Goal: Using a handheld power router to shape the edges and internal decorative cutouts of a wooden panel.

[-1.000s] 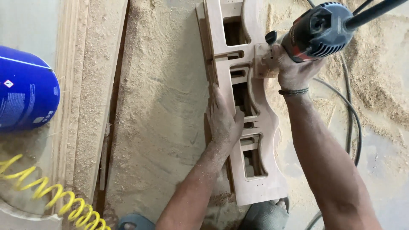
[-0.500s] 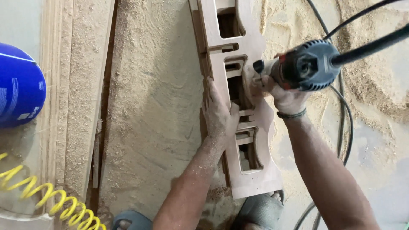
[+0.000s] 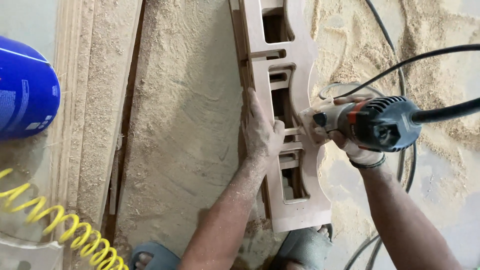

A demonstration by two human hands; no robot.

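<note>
One long cut-out wooden panel (image 3: 300, 125) is laid flat on the sawdust-covered floor (image 3: 185, 125), its long axis running away from the person. It is pinned, apparently against shifting, by the flattened, unclenched left hand (image 3: 261, 131). A blue trim router (image 3: 370, 122), lying sideways with its bit toward the panel, is gripped by the right hand (image 3: 357, 150).

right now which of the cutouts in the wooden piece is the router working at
The middle cutout, level with the left hand: the router in the right hand points its bit there. The top cutout and bottom cutout sit clear.
</note>
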